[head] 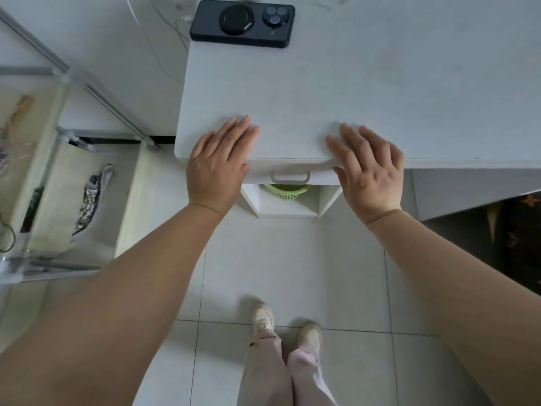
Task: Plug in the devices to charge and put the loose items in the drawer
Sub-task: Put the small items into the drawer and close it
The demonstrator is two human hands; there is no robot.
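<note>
Stood on pale floor tiles (292,273) at 6 o'clock, in light shoes (263,316) and pink trousers (263,370). Reached both bare arms forward toward 12 o'clock. Laid the left hand (218,165) flat over the near edge of the white desk (380,92), fingers straight and released, grasping nothing. Laid the right hand (370,171) likewise at 1 o'clock of the left, fingers spread and relaxed, empty. Showed, between the hands and just under the desk edge, the drawer (289,171) front with its pale handle (290,177), looking closed or nearly so. Showed a green basket (285,191) in the open shelf right below the drawer. Kept a dark phone (243,23) face down at 12 o'clock, at the far left corner of the desk, a thin white cable (175,27) just beside its left end; could not tell whether plugged in. Held a metal-framed fabric rack (58,159) at 9 o'clock, and a dark patterned cloth (515,238) at 3 o'clock under the desk.
</note>
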